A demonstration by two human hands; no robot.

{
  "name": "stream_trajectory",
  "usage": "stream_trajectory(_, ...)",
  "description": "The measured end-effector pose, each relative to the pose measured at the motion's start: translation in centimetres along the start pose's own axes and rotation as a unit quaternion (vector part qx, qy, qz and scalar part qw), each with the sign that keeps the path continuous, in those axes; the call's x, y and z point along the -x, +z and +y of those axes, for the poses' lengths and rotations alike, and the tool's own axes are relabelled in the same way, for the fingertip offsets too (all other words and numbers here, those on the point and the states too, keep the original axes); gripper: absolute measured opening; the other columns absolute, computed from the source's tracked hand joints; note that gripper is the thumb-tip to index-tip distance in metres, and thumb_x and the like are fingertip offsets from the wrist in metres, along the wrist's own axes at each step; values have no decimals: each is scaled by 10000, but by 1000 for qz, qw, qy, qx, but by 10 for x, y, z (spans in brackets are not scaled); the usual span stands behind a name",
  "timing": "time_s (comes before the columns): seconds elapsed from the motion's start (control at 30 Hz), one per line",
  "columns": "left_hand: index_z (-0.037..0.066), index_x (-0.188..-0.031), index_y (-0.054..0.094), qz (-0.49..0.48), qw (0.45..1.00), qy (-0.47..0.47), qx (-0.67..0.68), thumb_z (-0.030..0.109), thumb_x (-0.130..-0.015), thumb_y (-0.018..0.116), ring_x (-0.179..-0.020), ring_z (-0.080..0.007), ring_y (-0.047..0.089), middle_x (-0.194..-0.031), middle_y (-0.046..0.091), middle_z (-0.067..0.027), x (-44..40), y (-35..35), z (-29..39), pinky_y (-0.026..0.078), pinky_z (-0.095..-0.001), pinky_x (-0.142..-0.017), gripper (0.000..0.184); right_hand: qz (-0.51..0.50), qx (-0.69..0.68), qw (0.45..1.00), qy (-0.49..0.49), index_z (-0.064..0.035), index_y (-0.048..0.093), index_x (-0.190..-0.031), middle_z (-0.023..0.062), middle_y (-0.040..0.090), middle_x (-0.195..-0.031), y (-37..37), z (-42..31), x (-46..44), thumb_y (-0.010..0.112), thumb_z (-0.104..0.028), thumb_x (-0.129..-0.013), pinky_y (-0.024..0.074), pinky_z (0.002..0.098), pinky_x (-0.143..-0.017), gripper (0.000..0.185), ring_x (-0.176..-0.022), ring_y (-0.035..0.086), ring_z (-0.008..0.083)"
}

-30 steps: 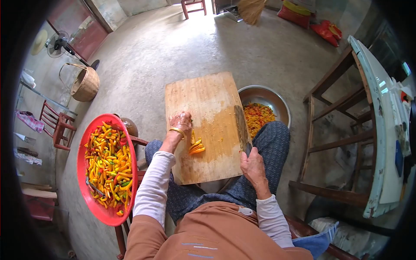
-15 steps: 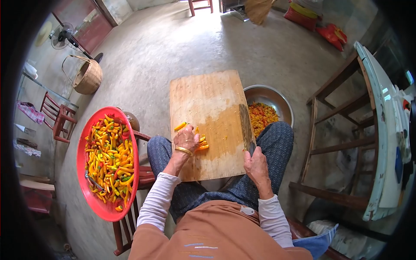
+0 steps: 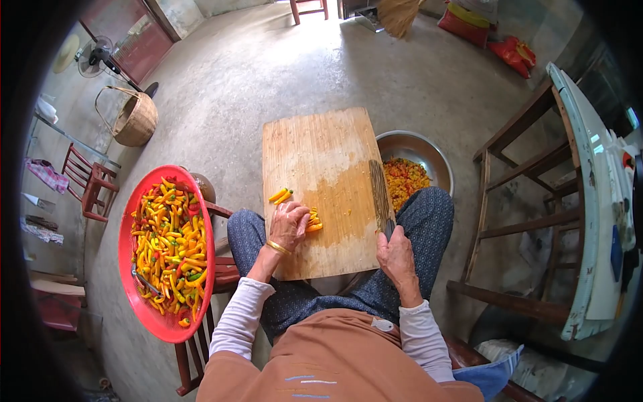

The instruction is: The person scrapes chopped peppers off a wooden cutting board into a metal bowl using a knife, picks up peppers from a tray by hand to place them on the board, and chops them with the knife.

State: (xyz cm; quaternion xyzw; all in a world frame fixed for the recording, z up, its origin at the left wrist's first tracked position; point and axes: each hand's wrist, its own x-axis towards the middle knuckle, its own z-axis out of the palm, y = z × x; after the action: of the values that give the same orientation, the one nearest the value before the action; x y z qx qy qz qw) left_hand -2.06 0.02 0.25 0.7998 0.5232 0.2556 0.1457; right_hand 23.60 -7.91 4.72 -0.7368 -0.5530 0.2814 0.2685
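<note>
A wooden cutting board (image 3: 335, 144) rests across my knees. My left hand (image 3: 289, 224) is on its left side, fingers curled against a small bunch of yellow-orange chili peppers (image 3: 314, 221); its fingers partly cover them. Just above that hand lie loose yellow chili peppers (image 3: 281, 196). My right hand (image 3: 397, 256) is closed round the handle of a knife (image 3: 380, 195), whose dark blade stands along the board's right edge. Beyond that edge, a metal basin (image 3: 439, 161) holds chopped peppers (image 3: 405, 181).
At left, a red tray (image 3: 126, 258) full of whole peppers, with a metal utensil (image 3: 146, 283) in it, sits on a wooden chair (image 3: 194, 355). A wicker basket (image 3: 136, 120) stands farther off. To the right is a table with wooden legs (image 3: 516, 224).
My left hand has drawn slightly down from the upper peppers and now bears on the bunch. More of the upper peppers shows. My right hand and the knife have hardly moved.
</note>
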Motion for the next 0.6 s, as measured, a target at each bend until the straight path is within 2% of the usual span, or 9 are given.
stream_trajectory(0.07, 45, -970, 619, -22, 999, -4, 38, 193, -718, 692, -931, -325, 540, -987, 578, -140, 9, -8, 10, 434, -404, -831, 302, -1, 1, 1000, -1, 61, 455, -877, 314, 575, -723, 0, 0, 0, 526, -217, -856, 469, 493, -631, 288, -715, 588, 461)
stream_trajectory(0.2, 26, -1065, 579, -24, 1000, 13, 4, 182, -656, 741, -984, -349, 505, -1070, 539, -150, 23, -9, 20, 420, -412, -869, 466, -1, 7, 1000, 2, 60, 453, -879, 313, 576, -729, 0, -2, 0, 524, -217, -857, 469, 494, -636, 287, -721, 588, 462)
stream_trajectory(0.5, 38, -968, 631, 80, 995, 1, 55, 82, -678, 702, -883, -315, 555, -905, 592, -125, 27, 10, 26, 464, -385, -792, 302, -8, 14, 1000, 7, 56, 454, -894, 314, 578, -751, 0, -4, 2, 522, -229, -857, 461, 505, -656, 296, -749, 585, 466)
stream_trajectory(0.6, 39, -976, 625, 124, 991, 2, 55, 71, -677, 701, -859, -315, 561, -878, 595, -127, 26, 16, 29, 467, -386, -775, 310, -9, 19, 1000, 8, 56, 455, -896, 315, 577, -752, 0, -5, 2, 522, -228, -857, 461, 506, -655, 294, -748, 584, 467)
